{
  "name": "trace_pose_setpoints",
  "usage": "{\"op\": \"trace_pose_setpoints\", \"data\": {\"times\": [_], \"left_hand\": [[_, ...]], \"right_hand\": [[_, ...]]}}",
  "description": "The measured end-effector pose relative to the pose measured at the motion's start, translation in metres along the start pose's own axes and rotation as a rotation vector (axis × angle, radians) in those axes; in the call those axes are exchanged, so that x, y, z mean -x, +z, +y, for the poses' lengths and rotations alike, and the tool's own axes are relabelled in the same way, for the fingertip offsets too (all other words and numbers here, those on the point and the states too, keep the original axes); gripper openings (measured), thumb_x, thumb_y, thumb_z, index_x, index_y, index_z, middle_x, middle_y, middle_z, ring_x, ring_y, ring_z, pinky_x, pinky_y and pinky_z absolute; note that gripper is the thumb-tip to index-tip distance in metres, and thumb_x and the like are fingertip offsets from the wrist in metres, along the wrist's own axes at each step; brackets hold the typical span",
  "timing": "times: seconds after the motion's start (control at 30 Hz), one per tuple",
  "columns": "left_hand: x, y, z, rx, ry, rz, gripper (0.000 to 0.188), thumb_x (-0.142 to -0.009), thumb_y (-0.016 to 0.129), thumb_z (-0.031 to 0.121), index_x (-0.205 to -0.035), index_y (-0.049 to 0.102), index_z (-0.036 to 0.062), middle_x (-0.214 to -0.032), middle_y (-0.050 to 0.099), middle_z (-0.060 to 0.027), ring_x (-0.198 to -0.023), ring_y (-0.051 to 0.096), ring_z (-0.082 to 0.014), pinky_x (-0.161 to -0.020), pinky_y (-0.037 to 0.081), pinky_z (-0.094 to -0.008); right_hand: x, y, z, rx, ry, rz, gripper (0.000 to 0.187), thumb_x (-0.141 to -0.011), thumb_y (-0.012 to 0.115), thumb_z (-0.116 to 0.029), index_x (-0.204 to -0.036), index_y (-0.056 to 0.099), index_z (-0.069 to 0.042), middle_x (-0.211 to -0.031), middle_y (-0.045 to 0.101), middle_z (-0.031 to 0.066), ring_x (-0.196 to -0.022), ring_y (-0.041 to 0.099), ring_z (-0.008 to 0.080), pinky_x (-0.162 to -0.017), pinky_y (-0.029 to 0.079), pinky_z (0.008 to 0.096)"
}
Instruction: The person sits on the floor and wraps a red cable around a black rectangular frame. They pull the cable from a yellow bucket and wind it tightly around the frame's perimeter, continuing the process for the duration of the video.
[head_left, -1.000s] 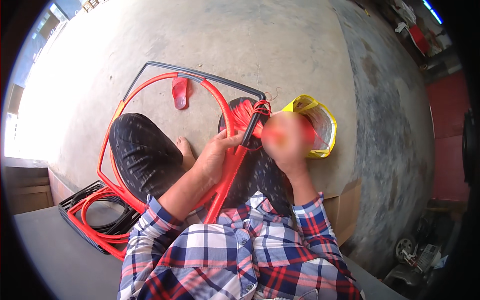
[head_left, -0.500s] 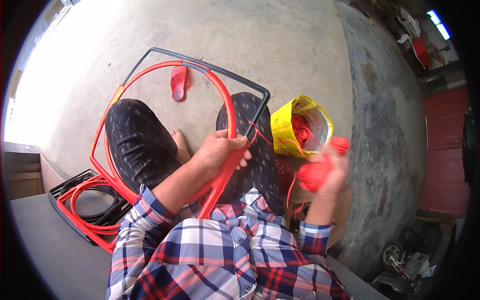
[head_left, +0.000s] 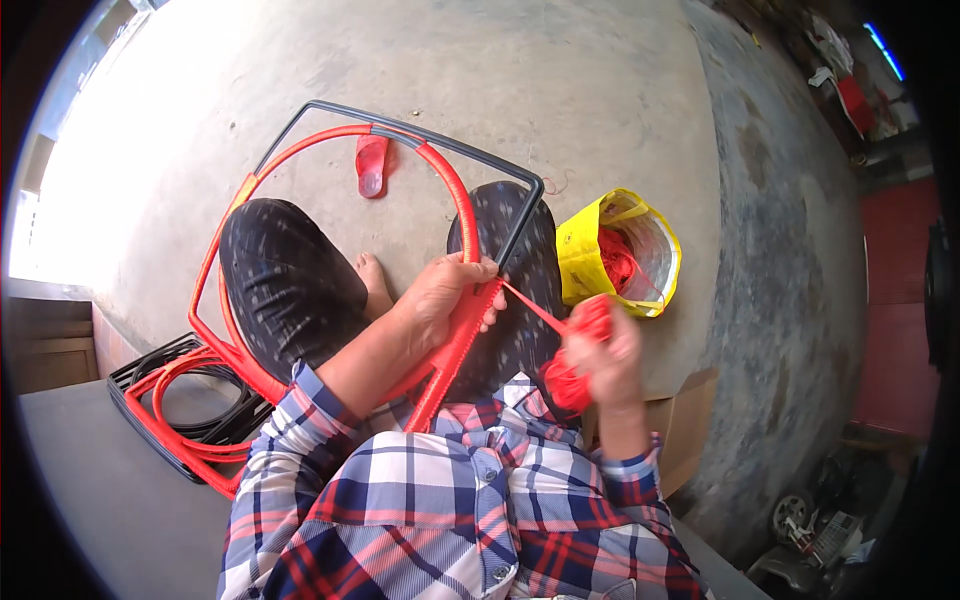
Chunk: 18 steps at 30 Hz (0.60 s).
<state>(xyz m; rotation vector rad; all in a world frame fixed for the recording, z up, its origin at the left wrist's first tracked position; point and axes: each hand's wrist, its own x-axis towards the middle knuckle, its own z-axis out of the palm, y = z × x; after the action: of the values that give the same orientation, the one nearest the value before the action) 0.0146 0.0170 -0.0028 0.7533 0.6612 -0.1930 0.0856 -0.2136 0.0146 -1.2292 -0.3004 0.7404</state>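
A dark metal frame (head_left: 430, 140), partly wrapped in red cord with a round red hoop inside it, rests upright across my lap. My left hand (head_left: 445, 295) grips its right side, fingers around the wrapped bar near where bare dark metal begins. Bunched in my right hand (head_left: 605, 355) is a skein of red cord (head_left: 572, 385), slightly blurred. From the skein a taut red strand runs left to the frame beside my left thumb. Part of the frame's lower end is hidden behind my left forearm.
A yellow bag (head_left: 585, 255) holding more red cord stands on the floor by my right knee. More red and black frames and hoops (head_left: 190, 410) lie on the grey bench at my left. A red slipper (head_left: 371, 165) lies ahead; a cardboard box (head_left: 685, 425) is at my right.
My right hand has moved left and down toward the frame with the skein. The strand, slack and looping before, is now pulled tight. My left hand keeps its grip.
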Motion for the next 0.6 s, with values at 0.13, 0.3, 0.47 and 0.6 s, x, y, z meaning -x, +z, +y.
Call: {"op": "trace_pose_setpoints", "data": {"times": [0.13, 0.3, 0.47, 0.6], "left_hand": [[0.0, -0.004, 0.005, 0.051, -0.015, -0.008, 0.008, -0.096, 0.053, 0.014, -0.094, 0.054, 0.006, -0.073, 0.065, -0.0143, -0.053, 0.062, -0.0226, -0.051, 0.053, -0.0323], [-0.004, -0.005, 0.001, 0.008, -0.017, -0.046, 0.01, -0.097, 0.051, 0.015, -0.092, 0.053, 0.0063, -0.073, 0.066, -0.0147, -0.054, 0.062, -0.0226, -0.051, 0.053, -0.032], [0.005, 0.002, 0.007, -0.009, -0.019, -0.048, 0.01, -0.097, 0.052, 0.015, -0.093, 0.053, 0.0056, -0.073, 0.066, -0.015, -0.054, 0.062, -0.023, -0.052, 0.053, -0.0323], [0.022, 0.015, 0.012, 0.011, 0.002, -0.058, 0.01, -0.098, 0.054, 0.015, -0.093, 0.055, 0.0053, -0.073, 0.066, -0.0156, -0.055, 0.063, -0.0239, -0.053, 0.054, -0.0323]], "right_hand": [[-0.011, -0.127, -0.04, -0.271, -0.133, 0.541, 0.025, -0.097, 0.057, -0.023, -0.077, 0.053, -0.008, -0.059, 0.043, -0.0029, -0.045, 0.039, 0.0095, -0.043, 0.033, 0.0245], [0.026, -0.24, -0.058, -0.406, -0.43, 0.546, 0.022, -0.101, 0.051, -0.029, -0.097, 0.056, -0.008, -0.07, 0.044, -0.0019, -0.059, 0.043, 0.0087, -0.051, 0.038, 0.0242], [-0.004, -0.08, -0.022, -0.119, -0.008, 0.096, 0.046, -0.075, 0.061, 0.0, -0.121, 0.062, -0.002, -0.104, 0.065, 0.0081, -0.093, 0.064, 0.0225, -0.084, 0.054, 0.0351], [-0.039, 0.007, -0.006, 0.992, -0.151, -0.399, 0.045, -0.077, 0.068, -0.002, -0.122, 0.063, -0.001, -0.097, 0.063, 0.0145, -0.091, 0.064, 0.0261, -0.082, 0.05, 0.0339]]}}
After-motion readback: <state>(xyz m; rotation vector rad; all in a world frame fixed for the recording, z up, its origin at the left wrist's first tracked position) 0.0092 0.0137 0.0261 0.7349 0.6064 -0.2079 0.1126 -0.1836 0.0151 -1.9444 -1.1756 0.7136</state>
